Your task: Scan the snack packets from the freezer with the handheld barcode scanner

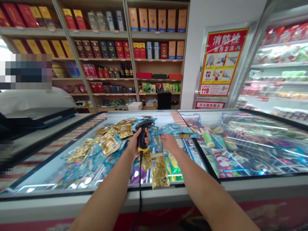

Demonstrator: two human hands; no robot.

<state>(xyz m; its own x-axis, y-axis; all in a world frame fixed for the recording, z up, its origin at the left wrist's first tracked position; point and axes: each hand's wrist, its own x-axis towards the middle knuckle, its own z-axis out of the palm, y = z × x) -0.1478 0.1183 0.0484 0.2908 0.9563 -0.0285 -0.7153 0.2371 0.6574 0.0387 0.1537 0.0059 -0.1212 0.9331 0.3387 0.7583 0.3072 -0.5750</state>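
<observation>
My left hand point(137, 143) is closed round the handle of a black and yellow barcode scanner point(143, 128), held upright over the glass lid of a chest freezer point(72, 179); its cable hangs down towards me. My right hand point(169, 141) reaches to the right of the scanner, fingers pinched on the edge of a blue packet point(157, 138). Gold packets point(158, 170) and several blue packets lie spread over the lid around both hands.
A second glass-topped freezer point(252, 144) with frozen goods stands to the right. Shelves of boxed bottles point(125, 48) fill the back wall. A red fire-hydrant poster point(222, 61) hangs beside an upright chiller point(281, 70). A person in white point(36, 101) is at the left.
</observation>
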